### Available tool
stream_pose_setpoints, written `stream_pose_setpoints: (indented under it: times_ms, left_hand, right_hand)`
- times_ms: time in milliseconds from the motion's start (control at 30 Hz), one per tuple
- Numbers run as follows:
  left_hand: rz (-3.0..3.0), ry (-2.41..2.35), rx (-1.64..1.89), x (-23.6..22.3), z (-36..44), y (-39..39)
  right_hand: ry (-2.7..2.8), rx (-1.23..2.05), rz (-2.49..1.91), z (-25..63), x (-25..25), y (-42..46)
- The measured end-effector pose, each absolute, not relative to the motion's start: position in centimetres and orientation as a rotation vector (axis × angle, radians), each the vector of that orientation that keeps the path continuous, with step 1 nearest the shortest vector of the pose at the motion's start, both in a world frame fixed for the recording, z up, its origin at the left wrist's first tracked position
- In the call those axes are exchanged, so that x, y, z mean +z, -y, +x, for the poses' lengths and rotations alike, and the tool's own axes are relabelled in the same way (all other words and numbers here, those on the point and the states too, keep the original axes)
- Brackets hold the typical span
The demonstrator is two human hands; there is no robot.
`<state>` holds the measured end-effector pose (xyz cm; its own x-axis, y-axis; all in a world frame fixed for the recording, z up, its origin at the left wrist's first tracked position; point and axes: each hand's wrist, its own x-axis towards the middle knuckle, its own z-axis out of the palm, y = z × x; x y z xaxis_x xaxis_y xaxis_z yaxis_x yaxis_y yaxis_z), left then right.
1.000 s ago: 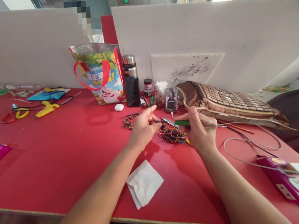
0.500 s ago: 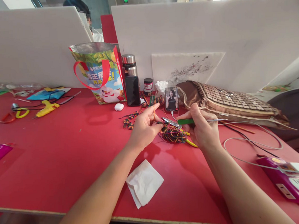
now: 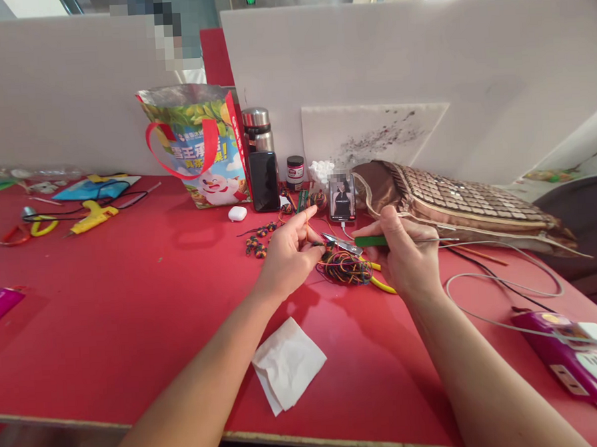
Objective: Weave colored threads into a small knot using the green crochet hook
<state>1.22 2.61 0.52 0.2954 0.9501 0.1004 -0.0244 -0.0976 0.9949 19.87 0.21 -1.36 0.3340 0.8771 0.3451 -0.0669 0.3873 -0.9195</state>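
Observation:
My left hand (image 3: 287,254) pinches a small dark knot of multicoloured cord at its thumb and forefinger, other fingers raised. Gripped in my right hand (image 3: 405,251) is a green-handled tool (image 3: 372,241) whose metal tip (image 3: 340,242) points left at the knot. Just below the two hands a tangle of multicoloured cord (image 3: 345,269) lies on the red table (image 3: 133,305). A finished braided piece (image 3: 255,244) lies left of my left hand.
A white tissue (image 3: 288,364) lies near the front edge. At the back stand a printed bag (image 3: 199,148), steel flask (image 3: 257,129), black phone (image 3: 264,182), small jar (image 3: 296,173), lit phone (image 3: 342,198) and brown purse (image 3: 452,205). A white earbud case (image 3: 237,214), glue gun (image 3: 92,217) and purple power strip (image 3: 576,362) are also here.
My right hand lifted slightly and shifted right with the green tool, uncovering a yellow strand beneath it. My left hand barely moved.

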Motion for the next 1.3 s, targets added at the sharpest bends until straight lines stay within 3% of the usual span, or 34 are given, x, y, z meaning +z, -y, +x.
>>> stream_pose_setpoints:
  times_ms: [600, 700, 967, 1300]
  left_hand:
    - [1.060, -0.692, 1.217, 1.0, 1.4, -2.0]
    - [1.089, -0.672, 1.208, 1.3, 1.5, -1.7]
    - [1.176, -0.678, 1.213, 1.6, 1.3, -1.6]
    - [1.203, -0.701, 1.260, 1.8, 1.4, -1.4]
  right_hand:
    - [0.821, 1.032, -0.734, 16.9, -1.4, 0.0]
    - [0.964, 0.939, -0.738, 16.6, -1.8, 0.5]
    - [1.497, 0.305, -0.883, 17.8, -1.6, 1.2]
    - [1.167, 0.879, -0.764, 17.4, -2.4, 0.7]
